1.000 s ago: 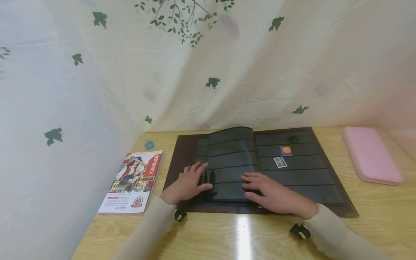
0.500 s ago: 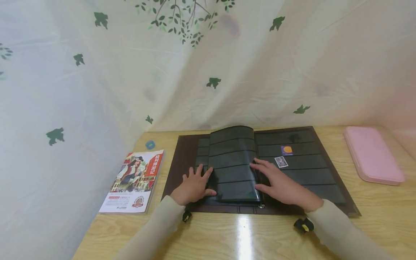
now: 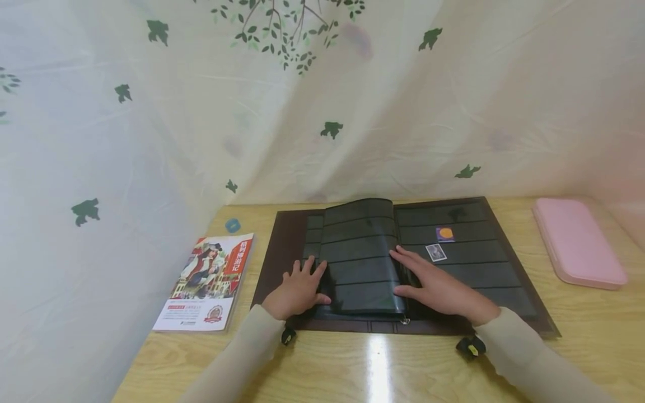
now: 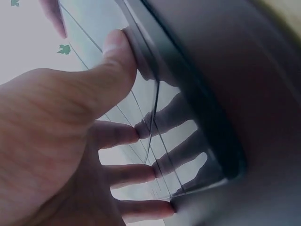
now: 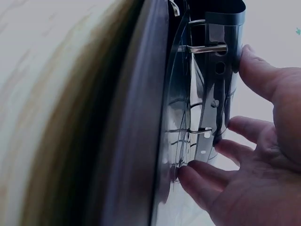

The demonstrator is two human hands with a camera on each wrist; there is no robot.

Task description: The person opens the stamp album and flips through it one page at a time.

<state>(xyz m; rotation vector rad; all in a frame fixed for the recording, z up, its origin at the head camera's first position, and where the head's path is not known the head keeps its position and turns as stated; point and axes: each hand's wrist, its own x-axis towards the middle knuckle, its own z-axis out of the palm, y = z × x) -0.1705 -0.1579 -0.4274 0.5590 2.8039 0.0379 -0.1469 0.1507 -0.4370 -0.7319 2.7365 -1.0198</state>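
A stamp album (image 3: 267, 268) with a dark brown cover lies spread on the table, its black pages (image 3: 360, 243) crossed by strip pockets. My left hand (image 3: 297, 291) spreads its fingers at the left side of the raised pages; in the left wrist view the thumb (image 4: 116, 52) rests at their edge. With fingers extended, my right hand (image 3: 435, 285) touches the bound side of these pages. Metal binder rings (image 5: 207, 48) pass through punched holes there. On the right page sit a purple stamp with an orange disc (image 3: 445, 234) and a grey, white-edged stamp (image 3: 435, 252).
Left of the album lies a paperback book (image 3: 206, 280) with an illustrated cover. A small blue round object (image 3: 232, 225) sits behind it. A pink case (image 3: 579, 243) lies at the right. Behind the wooden table (image 3: 322, 369) hangs a pale curtain (image 3: 282, 134) printed with leaves and birds.
My right hand has slid off the top of the raised pages to their bound side, uncovering the lower corner and ring. My left hand has shifted slightly right. The pages sit slightly lower.
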